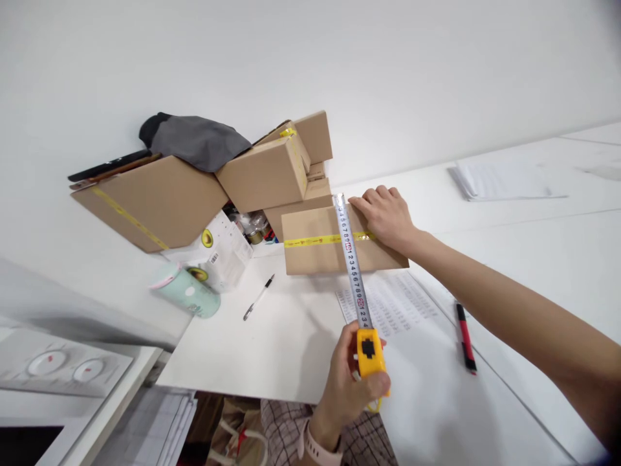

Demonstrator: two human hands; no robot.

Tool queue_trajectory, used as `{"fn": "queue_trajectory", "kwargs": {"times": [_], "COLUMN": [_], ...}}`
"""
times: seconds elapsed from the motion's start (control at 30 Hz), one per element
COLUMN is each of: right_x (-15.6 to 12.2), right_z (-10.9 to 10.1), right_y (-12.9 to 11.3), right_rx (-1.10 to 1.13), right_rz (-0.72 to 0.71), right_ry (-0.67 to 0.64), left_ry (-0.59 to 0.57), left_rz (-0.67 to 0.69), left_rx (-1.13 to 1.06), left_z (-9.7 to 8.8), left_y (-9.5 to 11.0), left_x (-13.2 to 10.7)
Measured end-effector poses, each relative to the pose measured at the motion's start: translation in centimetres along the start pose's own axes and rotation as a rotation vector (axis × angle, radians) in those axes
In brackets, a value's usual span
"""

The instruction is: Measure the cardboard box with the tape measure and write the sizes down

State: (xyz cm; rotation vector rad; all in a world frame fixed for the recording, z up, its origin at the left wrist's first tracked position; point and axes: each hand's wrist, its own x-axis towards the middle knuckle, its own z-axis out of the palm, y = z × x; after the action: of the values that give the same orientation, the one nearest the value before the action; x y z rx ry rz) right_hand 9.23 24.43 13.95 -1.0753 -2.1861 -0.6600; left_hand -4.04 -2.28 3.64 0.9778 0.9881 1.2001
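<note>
My left hand (pixel 345 382), a pale band on its wrist, is wrapped around a yellow tape measure (pixel 369 356). Its metal blade (pixel 353 265) runs out across a small cardboard box (pixel 315 257) sealed with yellow tape, and the blade's tip lies at the box's far edge. At the right part of that box, my right hand (pixel 385 217) grips it, fingers curled over the far edge and the thumb side close to the blade's tip. The undersides of the right fingers are hidden.
Larger cardboard boxes (pixel 262 175) are stacked against the wall, with a grey cloth (pixel 194 139) on top. A green canister (pixel 191 291) and a pen (pixel 259 298) are on the left. A printed sheet (pixel 402 304), a red marker (pixel 466 338) and papers (pixel 499 180) are on the right.
</note>
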Motion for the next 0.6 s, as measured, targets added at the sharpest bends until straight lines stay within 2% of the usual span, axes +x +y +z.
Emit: {"fn": "queue_trajectory", "kwargs": {"times": [0.17,0.3,0.33,0.4,0.47,0.5,0.53,0.6], "right_x": [-5.1,-9.0,-9.8,-11.4,-12.7,-13.3,-13.9,-15.1], "right_z": [-1.9,-2.9,-3.5,-5.1,-7.5,-8.8,-10.1,-12.3], "right_y": [-2.3,-2.6,-2.5,-1.9,-1.2,-0.9,-0.5,0.2], "right_rx": [0.004,0.239,0.327,0.581,0.949,1.144,1.287,1.363], "right_rz": [-0.035,0.021,0.095,0.350,0.629,0.718,0.748,0.781], "right_ry": [0.050,-0.041,-0.038,0.005,0.010,-0.023,-0.070,-0.034], "left_ry": [-0.064,-0.107,-0.112,-0.114,-0.117,-0.125,-0.140,-0.190], "left_rz": [-0.101,-0.158,-0.170,-0.185,-0.195,-0.199,-0.201,-0.196], "left_rx": [0.123,0.203,0.216,0.270,0.368,0.428,0.486,0.589], "left_z": [0.9,1.5,1.5,1.6,1.6,1.6,1.6,1.7], "left_y": [-1.1,-1.1,-1.2,-1.3,-1.4,-1.4,-1.4,-1.5], "left_x": [-4.1,-6.4,-6.8,-7.5,-8.0,-8.1,-8.2,-8.3]}}
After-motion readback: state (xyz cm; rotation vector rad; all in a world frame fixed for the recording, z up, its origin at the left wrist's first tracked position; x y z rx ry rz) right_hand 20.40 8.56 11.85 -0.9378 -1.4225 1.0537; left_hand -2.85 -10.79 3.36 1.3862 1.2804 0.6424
